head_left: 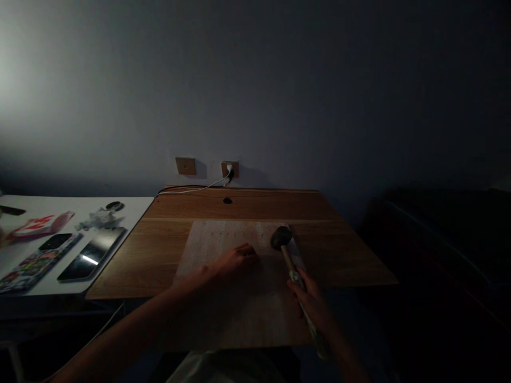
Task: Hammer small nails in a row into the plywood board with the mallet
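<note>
My right hand [313, 303] is wrapped round the wooden handle of a mallet [281, 238], whose dark head is raised over the far right part of a pale board [223, 303]. The board lies on a brown wooden table [159, 250] and carries a row of small dark dots near its far edge. My left hand [237, 259] rests on the board's middle with the fingers curled together, pinched on something too small to make out. The room is dim.
A white table [131, 205] at the left holds a phone [92, 254], a patterned case [27, 268], a red item [38, 225] and small clutter. Two wall sockets [230, 169] sit behind, one with a white cable. A dark piece of furniture [447, 239] stands at the right.
</note>
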